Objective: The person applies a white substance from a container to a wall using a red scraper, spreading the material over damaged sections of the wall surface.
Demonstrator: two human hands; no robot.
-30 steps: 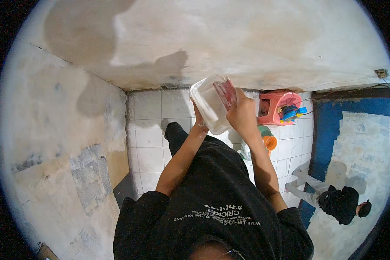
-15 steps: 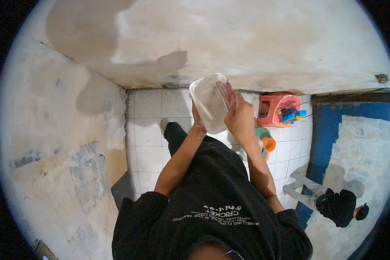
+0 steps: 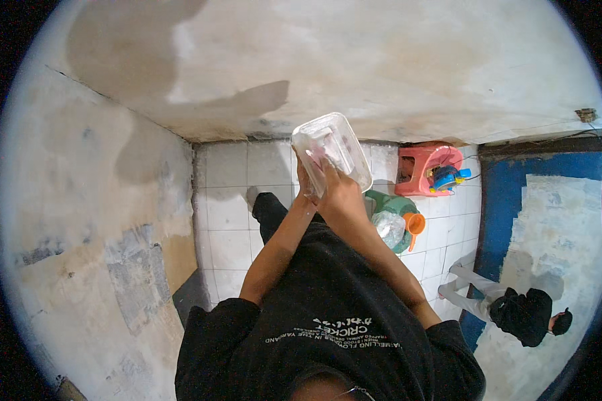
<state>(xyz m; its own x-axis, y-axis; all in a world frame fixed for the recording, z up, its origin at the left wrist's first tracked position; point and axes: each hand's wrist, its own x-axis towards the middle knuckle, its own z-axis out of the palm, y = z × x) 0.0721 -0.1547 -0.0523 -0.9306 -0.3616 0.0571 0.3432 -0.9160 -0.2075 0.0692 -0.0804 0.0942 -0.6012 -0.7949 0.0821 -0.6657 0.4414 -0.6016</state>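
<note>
A whitish translucent plastic tub (image 3: pixel 364 157) is held up in front of me, its open top towards me. My left hand (image 3: pixel 305 180) grips its left side from beneath, fingers mostly hidden behind the wall. White paste (image 3: pixel 341 158) smears the inside. My right hand (image 3: pixel 343 198) is closed on a flat reddish scraper (image 3: pixel 316 159), which lies inside the tub against the left wall. The scraper's far end is blurred and partly coated with white.
Close ahead stands a patchy plastered wall (image 3: pixel 381 67); another wall (image 3: pixel 93 200) is at left. On the tiled floor (image 3: pixel 224 207) are a pink stool (image 3: pixel 408 167) holding a blue item, a green container (image 3: pixel 381 200) and an orange dipper (image 3: pixel 415 222). A person (image 3: pixel 522 314) is at right.
My right hand has moved left with the scraper, from the tub's right rim to its left inner side. The tub has tilted slightly, and the green container behind shows more.
</note>
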